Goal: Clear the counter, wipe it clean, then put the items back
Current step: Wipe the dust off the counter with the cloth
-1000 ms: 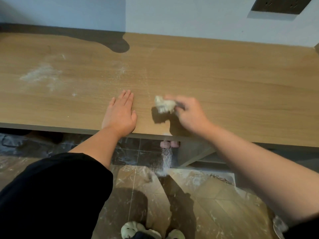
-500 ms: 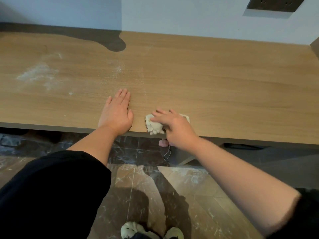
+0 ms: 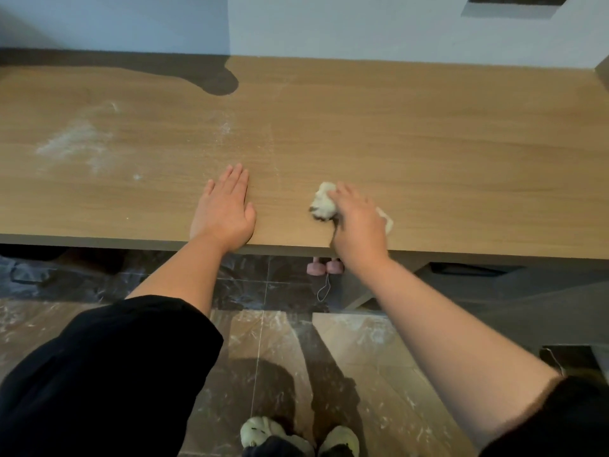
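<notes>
Left hand (image 3: pixel 227 209) lies flat on the wooden counter (image 3: pixel 428 153), fingers straight and together, right at the near edge. Just to its right, the right hand (image 3: pixel 357 225) curls over the crumpled white cloth (image 3: pixel 323 201), holding it down on the surface by that same edge. White powder smears (image 3: pixel 74 140) sit far left, well apart from both hands. Powder streaks the floor (image 3: pixel 283 341) below.

Right of the right hand (image 3: pixel 357 225), bare counter (image 3: pixel 461 153) runs back to the wall (image 3: pixel 362 28); leftward, the flat left hand (image 3: pixel 224 209) blocks the front edge.
</notes>
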`<state>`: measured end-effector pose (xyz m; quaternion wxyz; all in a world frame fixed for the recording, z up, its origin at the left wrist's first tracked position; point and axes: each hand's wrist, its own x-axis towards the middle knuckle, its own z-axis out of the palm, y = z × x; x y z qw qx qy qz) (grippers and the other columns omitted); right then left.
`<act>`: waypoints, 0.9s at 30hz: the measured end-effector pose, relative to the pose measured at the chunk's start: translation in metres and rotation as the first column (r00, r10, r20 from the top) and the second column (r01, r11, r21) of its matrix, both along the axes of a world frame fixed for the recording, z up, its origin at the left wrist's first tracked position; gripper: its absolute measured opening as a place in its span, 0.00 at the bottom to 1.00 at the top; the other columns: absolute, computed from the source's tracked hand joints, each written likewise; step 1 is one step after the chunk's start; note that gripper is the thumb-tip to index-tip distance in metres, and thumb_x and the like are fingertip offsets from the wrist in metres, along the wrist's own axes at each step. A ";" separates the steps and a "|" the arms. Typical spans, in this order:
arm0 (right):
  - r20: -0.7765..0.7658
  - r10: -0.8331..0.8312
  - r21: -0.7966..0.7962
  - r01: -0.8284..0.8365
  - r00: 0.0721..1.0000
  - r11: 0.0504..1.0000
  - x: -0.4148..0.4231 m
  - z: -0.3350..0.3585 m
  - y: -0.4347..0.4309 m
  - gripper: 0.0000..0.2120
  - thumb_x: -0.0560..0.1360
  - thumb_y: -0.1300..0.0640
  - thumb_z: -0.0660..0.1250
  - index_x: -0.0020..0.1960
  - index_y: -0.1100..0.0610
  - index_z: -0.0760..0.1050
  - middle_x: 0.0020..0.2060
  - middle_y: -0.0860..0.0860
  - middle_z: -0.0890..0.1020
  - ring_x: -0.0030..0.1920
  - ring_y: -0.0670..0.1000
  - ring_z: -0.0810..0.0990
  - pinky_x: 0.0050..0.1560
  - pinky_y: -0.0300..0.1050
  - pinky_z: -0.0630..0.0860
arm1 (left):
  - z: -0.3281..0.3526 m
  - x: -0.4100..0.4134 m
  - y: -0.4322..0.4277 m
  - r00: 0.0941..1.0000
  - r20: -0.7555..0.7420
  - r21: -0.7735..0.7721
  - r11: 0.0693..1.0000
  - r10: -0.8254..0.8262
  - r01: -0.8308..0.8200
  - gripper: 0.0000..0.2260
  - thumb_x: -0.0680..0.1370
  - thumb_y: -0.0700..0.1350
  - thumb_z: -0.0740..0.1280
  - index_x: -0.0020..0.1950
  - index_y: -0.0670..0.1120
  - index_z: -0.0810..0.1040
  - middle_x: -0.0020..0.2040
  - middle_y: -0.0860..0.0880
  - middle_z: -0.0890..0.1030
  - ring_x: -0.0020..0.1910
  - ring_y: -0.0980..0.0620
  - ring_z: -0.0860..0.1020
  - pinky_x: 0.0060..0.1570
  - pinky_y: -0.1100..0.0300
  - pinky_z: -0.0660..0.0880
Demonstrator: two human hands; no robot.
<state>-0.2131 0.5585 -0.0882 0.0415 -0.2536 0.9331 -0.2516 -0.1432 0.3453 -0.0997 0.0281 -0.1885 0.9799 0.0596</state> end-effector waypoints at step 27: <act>0.137 -0.261 -0.318 0.292 0.956 0.902 -0.036 0.026 0.025 0.24 0.82 0.60 0.56 0.77 0.49 0.58 0.55 0.47 0.78 0.46 0.43 0.78 0.44 0.25 0.70 | 0.004 -0.001 0.002 1.000 -0.018 0.014 1.000 -0.003 0.003 0.27 0.83 0.49 0.52 0.80 0.43 0.50 0.80 0.47 0.49 0.79 0.51 0.47 0.77 0.51 0.46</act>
